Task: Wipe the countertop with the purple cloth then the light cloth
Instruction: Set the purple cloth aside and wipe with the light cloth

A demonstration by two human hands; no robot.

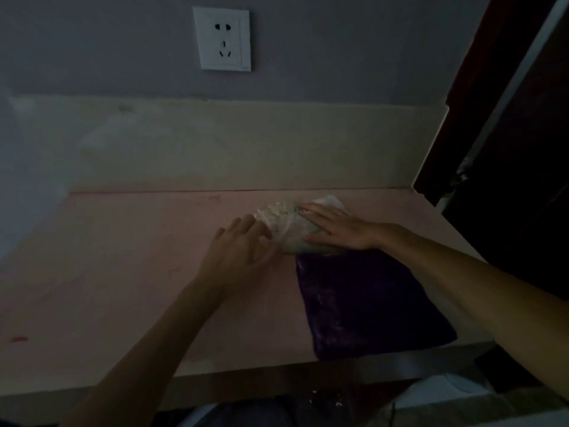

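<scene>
A light cloth (288,224), crumpled, lies on the pinkish countertop (123,272) near the back right. My right hand (335,228) rests flat on top of it, fingers spread. My left hand (243,245) touches the cloth's left edge with curled fingers. A dark purple cloth (369,303), folded flat, lies just in front of the light cloth, near the counter's front right corner, with my right forearm above it.
A cream backsplash (246,149) runs along the back, with a white wall socket (224,38) above it. A dark door frame (508,149) borders the right side. The counter's front edge (246,383) is near me. A small red mark (19,339) sits at front left.
</scene>
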